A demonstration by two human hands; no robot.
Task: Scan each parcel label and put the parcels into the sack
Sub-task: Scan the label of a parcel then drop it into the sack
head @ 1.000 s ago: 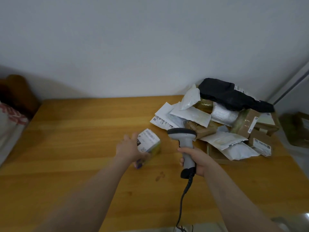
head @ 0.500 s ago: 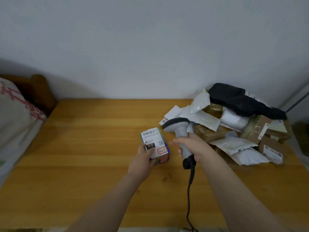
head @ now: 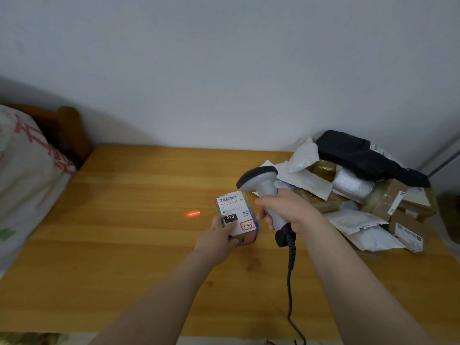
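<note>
At the middle of the bench [head: 124, 245], our left hand [head: 219, 235] holds the small parcel [head: 235, 215] label-up, and our right hand [head: 286, 210] grips the scanner [head: 263, 185]. The red beam [head: 193, 214] falls on wood left of the parcel, so we risk missing the barcode unless we re-aim.

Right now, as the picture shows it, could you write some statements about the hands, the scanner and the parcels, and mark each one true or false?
1. The left hand holds the small box with its label facing up. True.
2. The red scan line falls across the label's barcode. False: it lies on the table, left of the box.
3. The right hand grips the scanner by its handle. True.
4. The black parcel lies at the bottom of the pile. False: it lies on top, near the wall.
5. The scanner is cordless. False: a dark cord hangs from its handle.
</note>
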